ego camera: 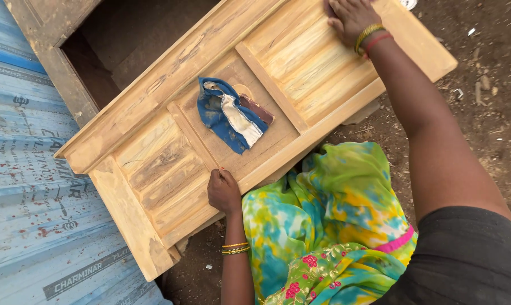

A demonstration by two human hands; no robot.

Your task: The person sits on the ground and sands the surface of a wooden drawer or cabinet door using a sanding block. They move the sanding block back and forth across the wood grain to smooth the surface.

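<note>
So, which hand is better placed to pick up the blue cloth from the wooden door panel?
Probably the left hand: it grips the near edge of the wooden door panel, close below the blue cloth. The right hand rests flat, farther off.

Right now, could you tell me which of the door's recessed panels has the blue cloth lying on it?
The middle panel: the blue cloth lies there. The panel by the left hand and the one by the right hand are bare wood.

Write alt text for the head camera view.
A pale panelled wooden door lies flat, with the left hand on its near edge and the right hand pressing its far end. A crumpled blue and white cloth rests on the middle panel; blue corrugated sheets lie alongside.
</note>
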